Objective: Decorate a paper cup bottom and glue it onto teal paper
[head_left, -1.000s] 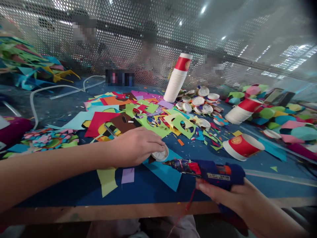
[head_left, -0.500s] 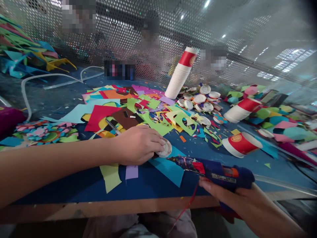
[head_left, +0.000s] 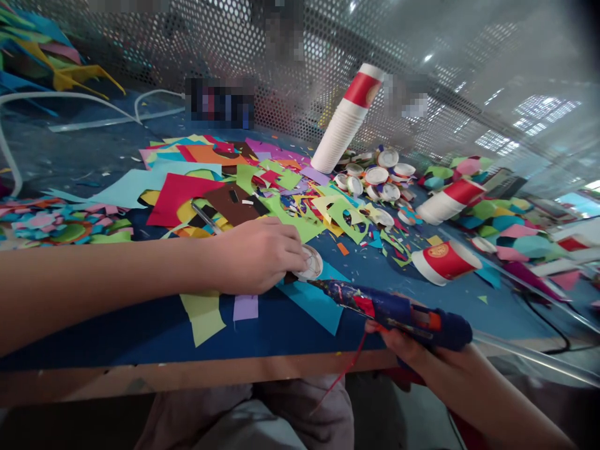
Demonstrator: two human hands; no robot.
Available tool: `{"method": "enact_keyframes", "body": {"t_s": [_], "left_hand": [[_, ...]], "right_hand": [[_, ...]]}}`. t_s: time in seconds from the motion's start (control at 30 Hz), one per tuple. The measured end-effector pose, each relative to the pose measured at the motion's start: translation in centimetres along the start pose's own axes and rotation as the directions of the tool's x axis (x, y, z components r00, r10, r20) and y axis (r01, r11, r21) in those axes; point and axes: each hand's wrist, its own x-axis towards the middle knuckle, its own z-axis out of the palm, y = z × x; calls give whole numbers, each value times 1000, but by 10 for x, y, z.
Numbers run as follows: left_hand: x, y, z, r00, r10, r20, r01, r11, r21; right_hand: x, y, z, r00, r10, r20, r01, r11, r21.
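Note:
My left hand [head_left: 269, 256] is closed at the rim of a small white round cup base [head_left: 311, 265], its fingers on the near-left side of it. Something dark shows under the base, too hidden to name. A blue hot glue gun [head_left: 398, 315] is gripped in my right hand [head_left: 422, 350], with a clear glue stick [head_left: 534, 357] running out of its back. The gun's dark nozzle points left, right by the base's lower edge; whether it touches, I cannot tell. Blue paper [head_left: 319, 303] lies flat beneath the nozzle and the base. A red thread [head_left: 344, 372] hangs near my right fingers.
Coloured paper scraps [head_left: 234, 194] cover the middle of the blue table. A tall stack of paper cups [head_left: 344, 122] leans behind them, beside a pile of white cup bases [head_left: 377, 175]. A red-and-white cup [head_left: 445, 262] lies at right. White cable [head_left: 94, 103] loops at back left.
The view has shifted, so the table things sit higher in the picture. The glue gun's nozzle has come closer to the cup base. Both hands keep their hold.

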Motion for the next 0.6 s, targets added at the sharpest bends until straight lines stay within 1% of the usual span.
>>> {"method": "enact_keyframes", "body": {"t_s": [0.03,0.1,0.13,0.2,0.27,0.4,0.43,0.53,0.6], "left_hand": [[0,0,0,1000,-1,2,1,1000,12],[0,0,1,1000,-3,1,2,999,46],[0,0,1,1000,-2,0,2,998,62],[0,0,1,1000,-2,-3,2,997,81],[0,0,1,1000,0,-6,0,997,80],[1,1,0,1000,-5,3,5,998,65],[1,1,0,1000,-6,6,6,998,59],[1,1,0,1000,-4,-5,5,999,51],[1,1,0,1000,0,-17,1,999,48]], "right_hand": [[1,3,0,997,-72,-6,72,997,-38],[3,3,0,975,-223,11,223,967,-121],[5,0,0,962,-269,38,272,951,-146],[8,-5,1,945,-312,97,326,925,-196],[9,-9,3,940,-319,121,340,908,-246],[6,-4,6,955,-298,-2,279,898,-340],[5,-1,7,957,-289,-11,267,898,-351],[1,5,8,954,-298,20,283,883,-375],[-1,8,8,946,-323,-5,295,871,-393]]}}
